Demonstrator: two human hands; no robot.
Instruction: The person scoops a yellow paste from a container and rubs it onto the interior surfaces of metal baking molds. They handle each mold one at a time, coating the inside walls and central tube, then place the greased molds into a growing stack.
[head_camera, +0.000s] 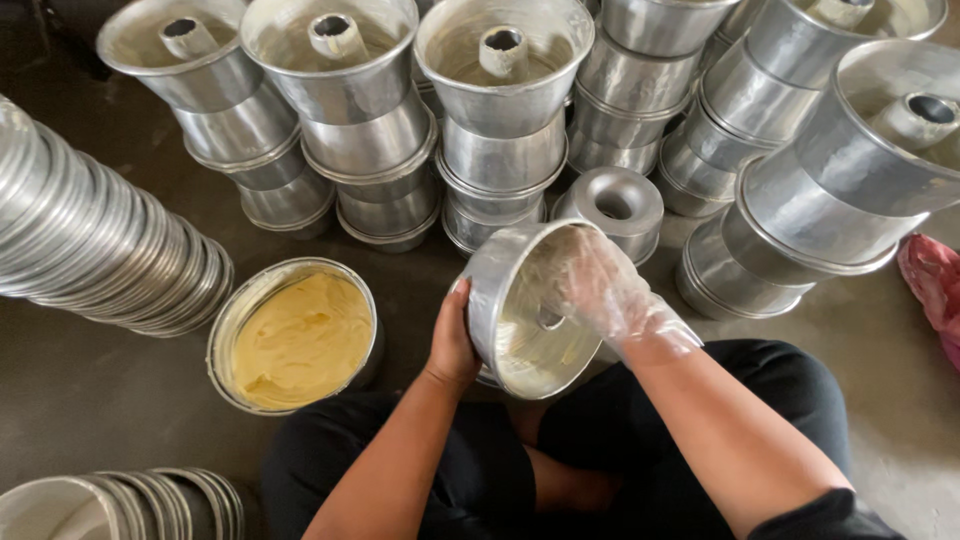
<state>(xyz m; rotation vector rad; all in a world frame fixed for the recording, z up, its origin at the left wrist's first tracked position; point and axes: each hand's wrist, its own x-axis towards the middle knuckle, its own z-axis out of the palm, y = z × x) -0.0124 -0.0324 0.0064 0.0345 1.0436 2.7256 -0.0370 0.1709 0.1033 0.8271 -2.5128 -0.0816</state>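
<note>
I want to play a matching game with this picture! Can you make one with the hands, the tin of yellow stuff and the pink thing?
Things:
1. left hand
2. right hand
3. round tin
4. pink cloth

Descriptions:
A. wears a clear plastic glove, reaching inside the tilted pan
B. lies at the right edge
C. bare, gripping the pan's outside
D. full of yellow paste

Pairs: 1-C, 2-A, 3-D, 4-B
</note>
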